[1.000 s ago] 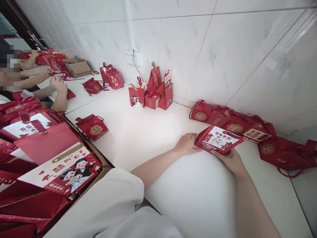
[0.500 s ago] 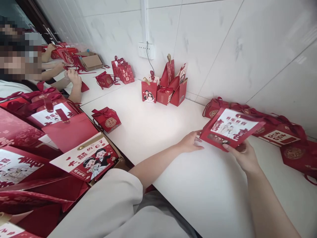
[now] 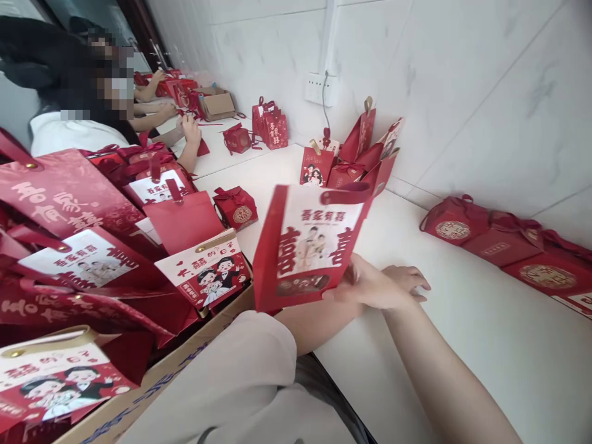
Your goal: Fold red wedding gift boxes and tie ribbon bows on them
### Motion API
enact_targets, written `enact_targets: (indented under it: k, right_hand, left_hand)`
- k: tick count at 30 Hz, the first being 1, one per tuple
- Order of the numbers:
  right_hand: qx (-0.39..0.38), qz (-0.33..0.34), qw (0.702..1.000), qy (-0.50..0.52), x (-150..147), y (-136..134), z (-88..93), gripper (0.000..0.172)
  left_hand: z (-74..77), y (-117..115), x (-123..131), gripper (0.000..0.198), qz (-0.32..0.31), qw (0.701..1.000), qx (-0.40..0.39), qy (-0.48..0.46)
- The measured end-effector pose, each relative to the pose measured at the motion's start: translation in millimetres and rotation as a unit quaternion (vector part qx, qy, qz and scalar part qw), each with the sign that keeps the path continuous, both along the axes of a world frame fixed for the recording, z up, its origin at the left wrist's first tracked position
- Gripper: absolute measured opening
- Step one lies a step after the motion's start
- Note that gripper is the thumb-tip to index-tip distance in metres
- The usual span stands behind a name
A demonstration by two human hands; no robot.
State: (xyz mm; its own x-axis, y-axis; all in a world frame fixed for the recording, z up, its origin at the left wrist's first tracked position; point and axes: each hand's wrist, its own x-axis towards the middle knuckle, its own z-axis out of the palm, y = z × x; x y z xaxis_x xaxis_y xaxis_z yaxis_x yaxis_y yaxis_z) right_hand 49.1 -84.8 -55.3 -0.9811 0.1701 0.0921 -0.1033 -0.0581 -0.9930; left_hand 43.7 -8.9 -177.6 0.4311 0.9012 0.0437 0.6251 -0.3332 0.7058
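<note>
My right hand (image 3: 365, 288) is closed on the lower right corner of a flat red gift bag (image 3: 308, 243) with a white picture panel. It holds the bag upright above the front edge of the white table (image 3: 462, 345). The bag hangs just right of a cardboard box (image 3: 185, 364) full of similar red bags. My left hand (image 3: 411, 279) lies on the table just behind my right wrist, fingers spread and holding nothing. My two forearms cross.
Small red ribbon boxes (image 3: 456, 222) line the wall at the right. A cluster of red bags (image 3: 345, 160) stands at the back under a wall socket (image 3: 317, 89). One small red box (image 3: 237, 206) sits near the carton. A person (image 3: 78, 117) works at the far left.
My right hand has carried the red bag left from the row of boxes and tipped it upright. My left hand has let go of it and rests on the table. The view has turned left.
</note>
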Motion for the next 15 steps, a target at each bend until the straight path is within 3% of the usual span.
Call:
enact_targets:
  k: [4, 8, 11, 15]
  right_hand:
    - [-0.039, 0.105, 0.994, -0.020, -9.8, -18.9, -12.6, 0.065]
    - [-0.039, 0.115, 0.990, -0.073, 1.9, -19.8, -29.1, 0.077]
    - [-0.041, 0.034, 0.997, -0.055, 20.1, -10.9, -40.4, 0.077]
    - [-0.019, -0.155, 0.988, -0.015, 58.3, 11.4, -66.4, 0.072]
  left_hand:
    - [-9.2, -9.3, -6.2, 0.033, -0.003, 0.995, 0.094, 0.018]
    - [-9.3, -10.7, -7.7, 0.033, 0.006, 0.989, 0.145, 0.033]
    - [2.1, -11.1, -4.7, 0.033, 0.016, 0.986, 0.154, 0.060]
    - [20.8, -21.5, 7.3, 0.038, 0.073, 0.972, 0.126, 0.186]
